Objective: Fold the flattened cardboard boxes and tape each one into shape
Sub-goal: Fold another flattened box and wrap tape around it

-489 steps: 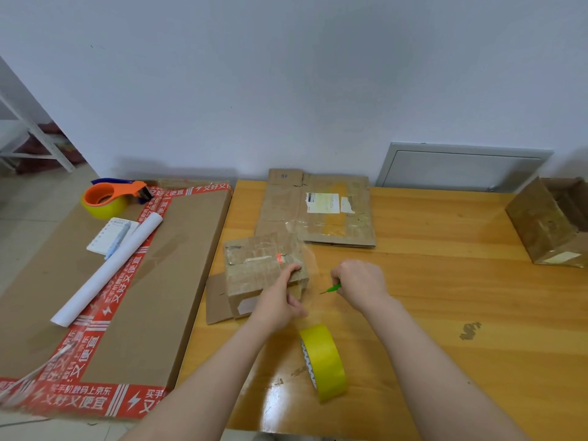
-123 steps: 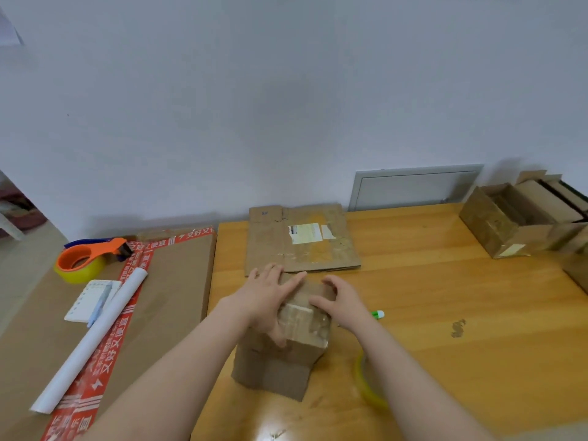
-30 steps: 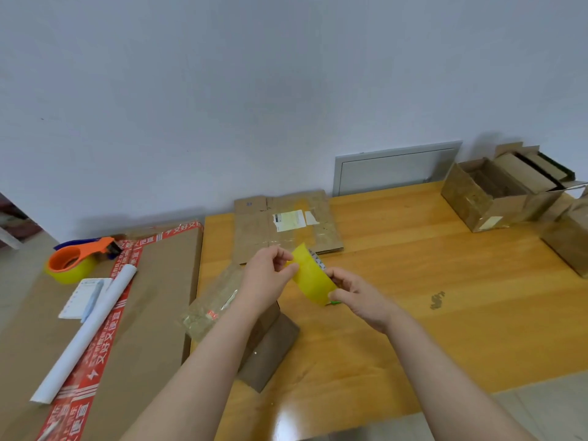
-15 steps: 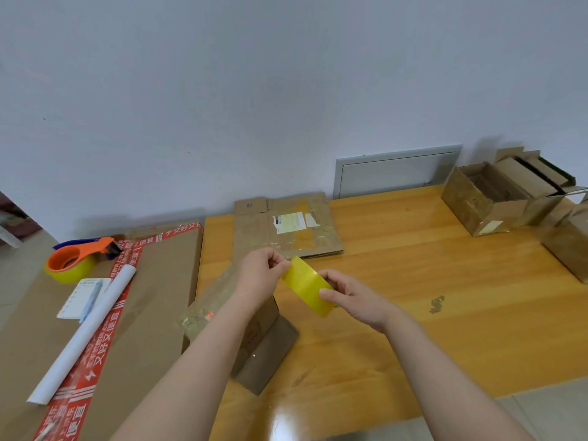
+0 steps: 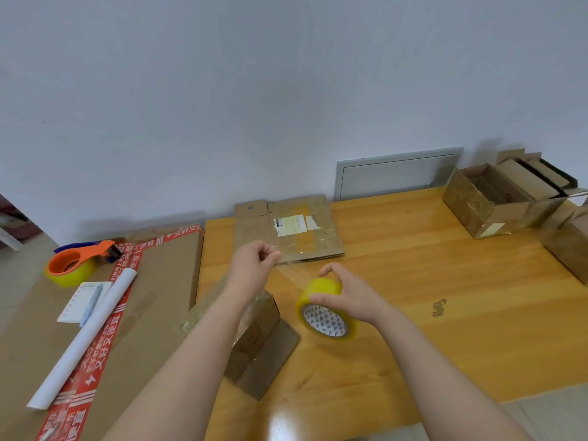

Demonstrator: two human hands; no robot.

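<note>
The left grip (image 5: 253,264) pinches the clear tape strip (image 5: 288,270) while the right grip (image 5: 348,296) clasps the yellow tape roll (image 5: 324,318).

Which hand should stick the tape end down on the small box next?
Left. The left hand pinches the tape end just above the box; the right hand grips the roll beside it.

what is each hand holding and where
Right hand grips the yellow tape roll round its outer band; left hand pinches the end of its clear tape strip.
</note>
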